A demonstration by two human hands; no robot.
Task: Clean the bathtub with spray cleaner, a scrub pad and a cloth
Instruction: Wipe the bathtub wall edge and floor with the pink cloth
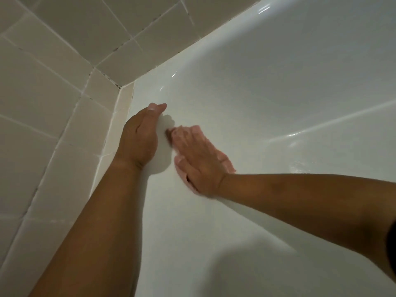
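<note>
Pressing flat on a blurred pink pad (184, 179), the right hand (199, 159) is lying mid-frame against the bathtub (278, 103) wall. The left hand (139, 136) is leaning just beside it, its fingers hidden, so I cannot tell its grip.

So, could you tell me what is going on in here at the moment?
A person is cleaning the white bathtub near the corner of the tiled wall. The right hand presses a pink pad flat against the tub's inner side with straight fingers; it is blurred, so probably mid-scrub. The left hand rests on the tub beside the tiles, its fingers hidden. No spray bottle is in view.
</note>
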